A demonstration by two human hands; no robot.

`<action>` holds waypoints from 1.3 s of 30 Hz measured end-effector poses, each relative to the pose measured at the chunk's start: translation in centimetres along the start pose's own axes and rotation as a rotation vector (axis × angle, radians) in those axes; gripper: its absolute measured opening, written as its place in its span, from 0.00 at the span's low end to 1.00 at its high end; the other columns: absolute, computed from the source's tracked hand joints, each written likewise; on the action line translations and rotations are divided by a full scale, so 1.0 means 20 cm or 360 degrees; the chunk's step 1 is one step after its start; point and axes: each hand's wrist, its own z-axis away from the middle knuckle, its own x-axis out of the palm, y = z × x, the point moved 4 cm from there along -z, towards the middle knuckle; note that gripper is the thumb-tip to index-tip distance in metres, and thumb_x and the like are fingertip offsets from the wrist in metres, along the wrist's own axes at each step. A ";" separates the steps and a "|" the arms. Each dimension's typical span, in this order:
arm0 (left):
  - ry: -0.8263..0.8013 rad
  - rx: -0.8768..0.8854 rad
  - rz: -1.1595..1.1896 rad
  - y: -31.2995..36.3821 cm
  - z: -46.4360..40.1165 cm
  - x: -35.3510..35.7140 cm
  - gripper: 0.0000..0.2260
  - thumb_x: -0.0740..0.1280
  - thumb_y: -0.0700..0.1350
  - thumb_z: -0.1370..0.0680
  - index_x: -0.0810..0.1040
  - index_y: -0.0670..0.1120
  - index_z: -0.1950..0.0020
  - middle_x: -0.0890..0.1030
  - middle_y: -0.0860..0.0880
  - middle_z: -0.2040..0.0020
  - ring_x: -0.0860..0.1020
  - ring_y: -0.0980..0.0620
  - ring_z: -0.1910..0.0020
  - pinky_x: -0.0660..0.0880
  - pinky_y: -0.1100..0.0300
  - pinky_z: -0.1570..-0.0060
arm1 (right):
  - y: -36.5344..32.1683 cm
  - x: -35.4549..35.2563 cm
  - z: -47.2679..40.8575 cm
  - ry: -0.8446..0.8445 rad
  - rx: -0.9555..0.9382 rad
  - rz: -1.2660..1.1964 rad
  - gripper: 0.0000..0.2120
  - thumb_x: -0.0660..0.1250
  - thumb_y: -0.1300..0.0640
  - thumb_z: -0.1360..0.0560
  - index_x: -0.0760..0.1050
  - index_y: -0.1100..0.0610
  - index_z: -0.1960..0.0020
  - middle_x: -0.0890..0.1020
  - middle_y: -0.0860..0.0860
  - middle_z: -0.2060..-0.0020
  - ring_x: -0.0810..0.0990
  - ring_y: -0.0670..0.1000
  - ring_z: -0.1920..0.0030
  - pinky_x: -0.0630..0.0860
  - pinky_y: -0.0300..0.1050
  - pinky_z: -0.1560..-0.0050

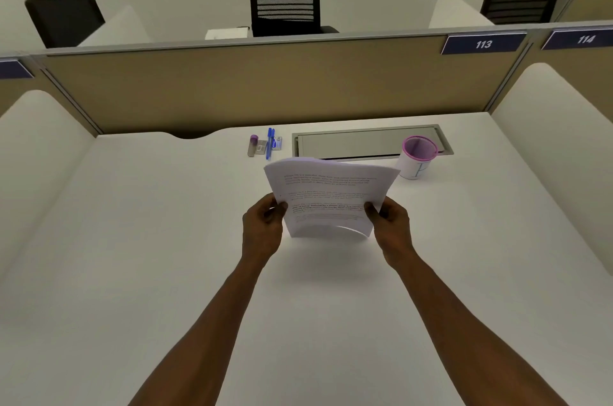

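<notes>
A stack of printed white paper sheets is held upright over the middle of the white desk, its lower edge just above or on the surface. My left hand grips the stack's left edge with the thumb on the front. My right hand grips the right edge the same way. The sheets bow slightly and lean away from me.
Behind the paper lie a blue pen, a small stapler and a purple-capped item. A white cup with a pink rim stands at the right, beside a metal cable tray lid. Beige partitions and white side panels enclose the desk.
</notes>
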 end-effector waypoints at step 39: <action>-0.0022 0.0176 -0.0032 0.10 -0.10 -0.01 0.08 0.69 0.41 0.21 0.85 0.47 0.43 0.87 0.53 0.48 0.83 0.60 0.55 0.83 0.56 0.47 | -0.16 -0.04 -0.07 -0.0060 -0.0046 -0.0111 0.14 0.66 0.62 0.22 0.82 0.44 0.50 0.86 0.47 0.52 0.83 0.50 0.53 0.78 0.40 0.58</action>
